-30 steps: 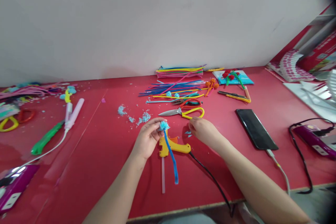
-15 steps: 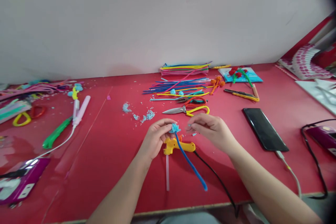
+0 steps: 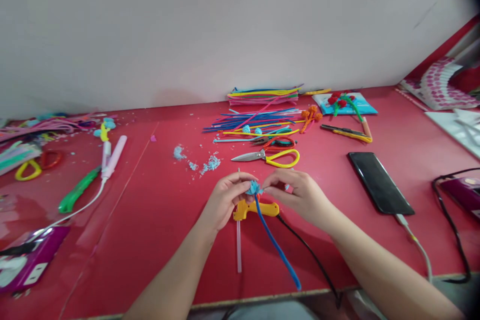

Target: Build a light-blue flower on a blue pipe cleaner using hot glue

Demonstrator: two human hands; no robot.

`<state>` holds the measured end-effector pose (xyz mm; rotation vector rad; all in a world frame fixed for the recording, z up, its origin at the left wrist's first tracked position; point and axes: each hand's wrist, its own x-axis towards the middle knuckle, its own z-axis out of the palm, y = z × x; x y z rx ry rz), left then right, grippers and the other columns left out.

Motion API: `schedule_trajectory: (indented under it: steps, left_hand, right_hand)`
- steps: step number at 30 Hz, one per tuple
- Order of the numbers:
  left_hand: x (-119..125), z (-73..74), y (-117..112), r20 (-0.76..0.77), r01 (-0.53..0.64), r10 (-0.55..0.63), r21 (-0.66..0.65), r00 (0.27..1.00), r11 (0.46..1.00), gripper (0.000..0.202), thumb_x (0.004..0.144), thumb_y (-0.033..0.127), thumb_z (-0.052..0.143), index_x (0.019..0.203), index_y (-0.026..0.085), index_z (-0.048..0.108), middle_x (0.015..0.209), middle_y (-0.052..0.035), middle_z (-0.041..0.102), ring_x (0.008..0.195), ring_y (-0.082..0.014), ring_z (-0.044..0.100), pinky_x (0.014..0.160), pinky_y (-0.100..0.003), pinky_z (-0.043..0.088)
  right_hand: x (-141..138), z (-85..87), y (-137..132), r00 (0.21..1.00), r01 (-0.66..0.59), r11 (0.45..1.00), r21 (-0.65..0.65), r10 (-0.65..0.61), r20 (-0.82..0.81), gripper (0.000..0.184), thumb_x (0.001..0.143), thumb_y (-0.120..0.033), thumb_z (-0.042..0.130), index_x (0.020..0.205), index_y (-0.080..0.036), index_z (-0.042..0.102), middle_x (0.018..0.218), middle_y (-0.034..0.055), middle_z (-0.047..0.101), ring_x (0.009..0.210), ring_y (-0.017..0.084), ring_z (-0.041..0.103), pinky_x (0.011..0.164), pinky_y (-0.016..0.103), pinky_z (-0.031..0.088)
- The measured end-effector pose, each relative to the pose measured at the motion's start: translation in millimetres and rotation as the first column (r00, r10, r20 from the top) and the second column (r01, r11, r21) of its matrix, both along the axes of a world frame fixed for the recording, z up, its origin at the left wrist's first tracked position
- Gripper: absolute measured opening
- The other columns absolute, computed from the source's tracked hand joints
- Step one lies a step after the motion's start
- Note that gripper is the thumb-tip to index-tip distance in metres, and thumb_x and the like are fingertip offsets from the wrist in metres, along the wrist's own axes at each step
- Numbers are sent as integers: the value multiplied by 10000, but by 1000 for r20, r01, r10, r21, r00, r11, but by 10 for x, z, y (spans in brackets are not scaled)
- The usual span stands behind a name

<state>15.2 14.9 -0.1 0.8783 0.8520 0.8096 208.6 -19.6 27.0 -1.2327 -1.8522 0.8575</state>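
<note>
This looks like a handicraft workshop: a long, smooth red tabletop (image 3: 150,240) runs below a tall, plain white panel (image 3: 168,35). Multicoloured fuzzy craft stems (image 3: 262,96) lie bundled at the far side; pale-blue fluffy clippings (image 3: 212,164) litter the middle. Metal scissors with yellow and red handles (image 3: 262,155), a yellow plastic glue gun (image 3: 268,209) and a hand-held light-blue fuzzy flower (image 3: 253,188) fit that. A purple-and-white power strip (image 3: 45,255) sits near left.
</note>
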Motion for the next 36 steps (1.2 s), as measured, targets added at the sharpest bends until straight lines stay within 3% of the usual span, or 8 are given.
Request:
schedule_trajectory:
  steps: [5, 20, 32, 34, 36]
  left_hand:
    - [11, 0, -18, -1, 24, -24, -3, 1000, 1000, 130, 744, 213, 712, 850, 138, 720, 690, -14, 675, 527, -84, 603, 532, -182, 460]
    - [31, 0, -35, -27, 8, -7, 23, 1000, 1000, 120, 747, 212, 716, 845, 143, 716, 667, -13, 671, 545, -94, 608, 554, -190, 465]
    - [37, 15, -45, -47, -17, 18, 33, 999, 999, 151, 738, 246, 737, 845, 143, 712, 683, -17, 670, 563, -108, 608, 573, -219, 485]
    - [22, 29, -58, -28, -46, 49, 87, 998, 995, 145, 752, 250, 728, 866, 162, 708, 708, -9, 672, 588, -110, 616, 595, -224, 505]
    - [-7, 45, -82, -23, -113, 123, 248, 992, 962, 130, 786, 233, 700, 910, 192, 704, 795, -13, 679, 669, -122, 637, 643, -234, 531]
  right_hand:
    - [-55, -53, 5, 992, -24, 996, 88, 13, 123, 94, 883, -195, 581, 809, -199, 639, 739, -2, 621, 660, 114, 559, 597, 213, 412]
    - [-83, -95, -20, 971, 5, 966, 260, -66, 229, 80, 881, -154, 556, 826, -185, 604, 731, 13, 606, 624, 123, 518, 596, 233, 389]
    - [-93, -85, -34, 964, 12, 958, 286, -87, 250, 97, 909, -210, 526, 859, -195, 608, 730, 24, 600, 641, 137, 528, 608, 260, 406]
    - [-62, -62, -50, 978, 56, 962, 268, -107, 180, 74, 904, -235, 551, 935, -197, 606, 735, 13, 580, 639, 132, 525, 609, 255, 424]
    - [-24, -21, -62, 986, 134, 962, 238, -153, 64, 64, 900, -232, 560, 942, -205, 600, 740, 6, 568, 622, 125, 510, 601, 255, 433]
